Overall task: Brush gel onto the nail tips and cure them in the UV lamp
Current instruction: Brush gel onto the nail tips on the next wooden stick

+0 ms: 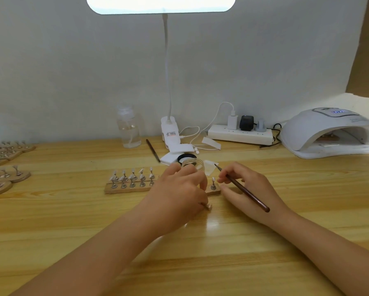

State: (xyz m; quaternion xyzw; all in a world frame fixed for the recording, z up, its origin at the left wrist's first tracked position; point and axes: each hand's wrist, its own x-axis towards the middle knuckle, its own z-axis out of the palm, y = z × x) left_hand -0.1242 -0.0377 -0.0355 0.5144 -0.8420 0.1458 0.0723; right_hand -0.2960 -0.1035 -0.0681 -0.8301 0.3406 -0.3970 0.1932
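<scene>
A long wooden base [123,189] lies mid-table and carries several metal stands with nail tips [132,177]. One more stand [213,185] rises at the base's right end. My left hand [179,189] covers the middle of the base and pinches a small nail tip holder [208,206] near the table. My right hand [245,185] holds a brown brush [246,192], bristles pointing up-left beside that right-end stand. An open clear gel jar [193,163] stands just behind my left hand. The white UV lamp [328,133] sits at the back right with a stand base inside.
More wooden bases with stands [4,165] are stacked at the left edge. At the back stand a clear pump bottle [129,129], a clip desk lamp [168,129], a power strip [241,133], white pads [170,157], a black lid [186,157] and a second brush [153,150].
</scene>
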